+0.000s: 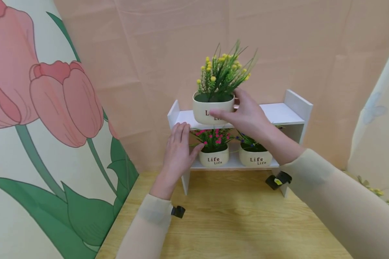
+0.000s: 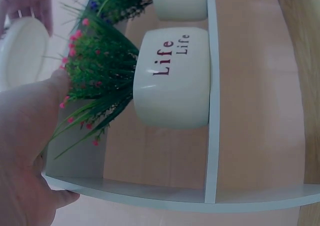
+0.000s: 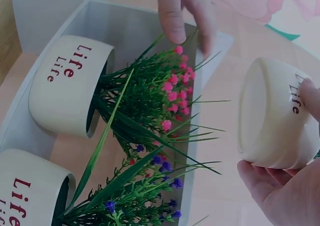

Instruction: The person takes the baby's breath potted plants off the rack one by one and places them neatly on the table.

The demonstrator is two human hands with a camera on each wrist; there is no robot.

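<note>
My right hand (image 1: 251,114) grips a cream flowerpot (image 1: 201,109) with yellow flowers and long green leaves, thumb across its front and fingers behind. Its pale underside shows in the right wrist view, apart from the white shelf's top board (image 1: 277,112). At the shelf's left front corner rests my left hand (image 1: 178,148), its fingers extended along the edge and its thumb near the pink flowers. Directly below, a cream pot with pink flowers (image 2: 172,98) stands on the lower board. Beside it is a matching pot with blue flowers (image 1: 255,158), partly covered by my right hand in the head view.
The shelf stands on a wood-grain table (image 1: 227,216) against a pinkish cloth backdrop (image 1: 168,46). Raised side panels (image 1: 298,104) bound the top board. A tulip-print panel (image 1: 68,104) rises on the left. More yellow flowers (image 1: 376,191) show at the right edge.
</note>
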